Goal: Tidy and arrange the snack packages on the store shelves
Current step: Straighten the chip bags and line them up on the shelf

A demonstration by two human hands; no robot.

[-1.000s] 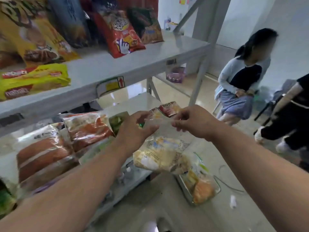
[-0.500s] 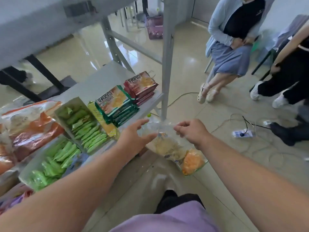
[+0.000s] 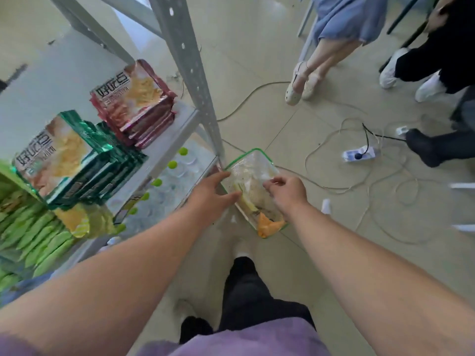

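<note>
Gripping a clear snack bag from both sides, the two hands hold it above the floor, just off the corner of the lower shelf. The left hand has its fingers spread along the bag's left edge with the thumb lying across the front; the right hand pinches the bag's upper right part between curled fingers and thumb. The bag has a green border, pale contents in the middle and an orange piece at its lower end; motion blur makes the exact contents hard to identify.

Immediately left of the left hand sits the lower shelf, its grey upright post rising just beyond the bag. Farther left of the hands, a stack of red packs and a stack of green packs lie on the shelf. Nearer the left forearm are green-wrapped snacks. To the right of the right hand, cables and a power strip lie on the floor.
</note>
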